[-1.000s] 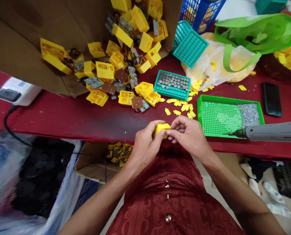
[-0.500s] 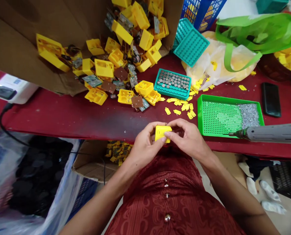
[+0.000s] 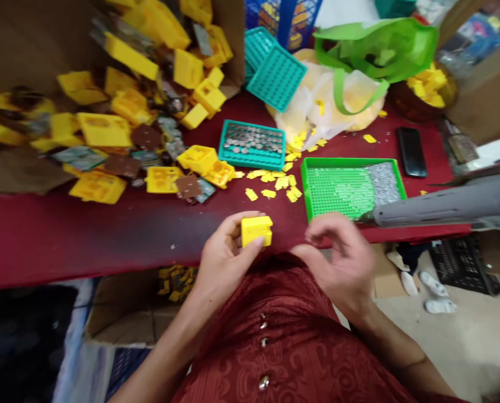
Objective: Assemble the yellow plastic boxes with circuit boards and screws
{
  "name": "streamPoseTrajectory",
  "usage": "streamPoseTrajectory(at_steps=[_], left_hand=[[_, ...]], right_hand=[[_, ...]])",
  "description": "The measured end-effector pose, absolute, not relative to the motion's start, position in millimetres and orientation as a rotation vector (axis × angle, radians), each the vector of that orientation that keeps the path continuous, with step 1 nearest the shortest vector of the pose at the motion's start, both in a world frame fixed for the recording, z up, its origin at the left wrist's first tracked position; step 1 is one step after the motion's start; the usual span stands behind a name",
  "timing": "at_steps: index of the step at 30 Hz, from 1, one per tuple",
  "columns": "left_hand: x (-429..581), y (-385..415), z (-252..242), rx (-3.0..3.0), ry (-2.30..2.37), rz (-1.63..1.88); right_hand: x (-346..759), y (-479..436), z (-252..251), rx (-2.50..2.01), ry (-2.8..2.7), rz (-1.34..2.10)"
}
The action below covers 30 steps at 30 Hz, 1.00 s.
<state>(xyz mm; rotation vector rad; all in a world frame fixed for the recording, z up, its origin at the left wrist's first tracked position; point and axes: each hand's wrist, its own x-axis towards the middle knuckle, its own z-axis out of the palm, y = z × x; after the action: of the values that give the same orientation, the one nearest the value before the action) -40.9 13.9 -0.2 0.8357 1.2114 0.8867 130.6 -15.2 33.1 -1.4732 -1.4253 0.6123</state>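
Note:
A small yellow plastic case sits in my left hand, the thumb pressed on its near side and the fingers behind it. Apart from it, my right hand is raised near the table edge, slightly blurred, with thumb and fingers apart and nothing seen between them. Close by that hand are a green tray with a heap of small silver screws at its right end, and a grey electric screwdriver whose tip reaches over the tray's front edge.
Loose yellow tabs lie beside a teal tray of round metal pieces. Yellow housings with circuit boards spill from a cardboard box at left. A black phone and a light-green bag are at right.
My right hand has let go of the yellow case and moved right, towards the green tray. My left hand still holds the case. The view has shifted to the right.

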Motion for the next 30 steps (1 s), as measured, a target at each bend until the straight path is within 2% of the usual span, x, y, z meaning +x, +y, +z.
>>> streamPoseTrajectory(at_steps=[3, 5, 7, 10, 12, 24, 27, 30], left_hand=[[-38, 19, -4, 0.761, 1.210, 0.850], [-35, 21, -6, 0.747, 1.195, 0.815], [-30, 21, -6, 0.741, 1.179, 0.784], [-22, 19, -5, 0.731, 1.163, 0.749], [-17, 18, -4, 0.723, 1.159, 0.741], [-5, 18, -2, 0.700, 1.195, 0.691], [-5, 21, -3, 0.722, 1.213, 0.672], [-4, 22, -2, 0.733, 1.245, 0.629]], right_hand=[[160, -31, 45, -1.362, -1.074, 0.127], [183, -28, 44, -1.408, -0.988, -0.074], [205, -16, 37, -1.458, -1.119, -0.035], [221, 7, 26, -1.408, -1.374, 0.292], [220, 19, 21, -1.365, -1.380, 0.373], [220, 32, 33, -1.322, -1.235, 0.278], [239, 37, 24, -1.313, -1.159, 0.252], [253, 45, 9, -1.377, -1.108, 0.087]])
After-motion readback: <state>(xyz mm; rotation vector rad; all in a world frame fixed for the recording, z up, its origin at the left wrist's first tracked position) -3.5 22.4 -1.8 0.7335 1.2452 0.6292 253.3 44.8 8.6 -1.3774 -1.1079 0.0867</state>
